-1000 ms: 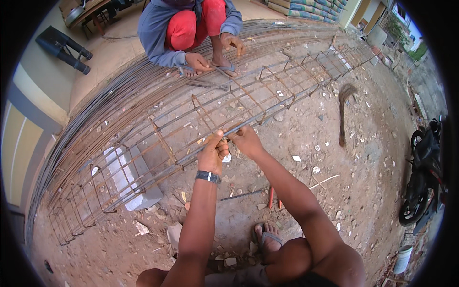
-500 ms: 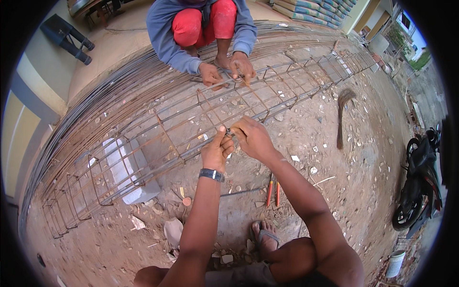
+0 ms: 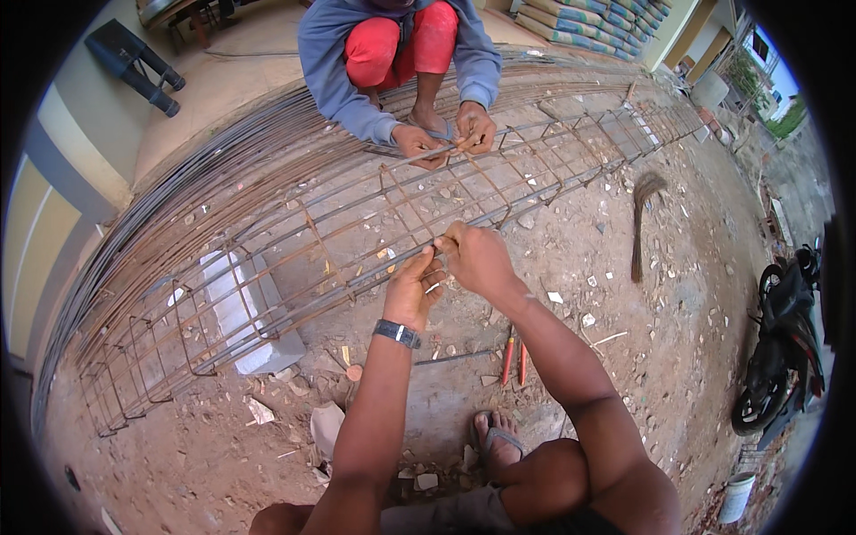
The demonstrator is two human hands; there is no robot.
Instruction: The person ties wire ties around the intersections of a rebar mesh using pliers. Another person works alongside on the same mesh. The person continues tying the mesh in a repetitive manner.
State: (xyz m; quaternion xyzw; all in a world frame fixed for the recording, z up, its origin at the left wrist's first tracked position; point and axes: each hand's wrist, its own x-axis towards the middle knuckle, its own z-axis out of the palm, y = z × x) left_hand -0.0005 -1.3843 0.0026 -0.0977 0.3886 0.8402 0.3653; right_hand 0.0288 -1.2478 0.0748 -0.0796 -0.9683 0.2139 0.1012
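Observation:
A long rusty rebar cage [image 3: 349, 291] runs diagonally across the ground in front of me. My left hand [image 3: 412, 287], with a dark watch on the wrist, is at its near bars, thumb and fingers curled together. Right beside it, my right hand [image 3: 478, 261] pinches at the same joint of bar and stirrup. Whatever small thing lies between my fingertips is hidden. Across the cage a squatting person in a blue-grey top and red trousers works at the far bars, that person's two hands [image 3: 448, 143] close together.
Red-handled pliers [image 3: 508, 361] lie on the ground near my foot. A pale block [image 3: 234, 301] sits under the cage's left part. Loose rods [image 3: 169, 209] stretch behind it. Rightward are a twig broom [image 3: 638, 227], a motorcycle [image 3: 774, 352] and a white bucket [image 3: 736, 497]; stacked sacks [image 3: 584, 27] stand behind.
My left thumb, upright before, now leans in toward the right fingertips at the bar. The other person's hands have come closer together. The whole view has shifted slightly.

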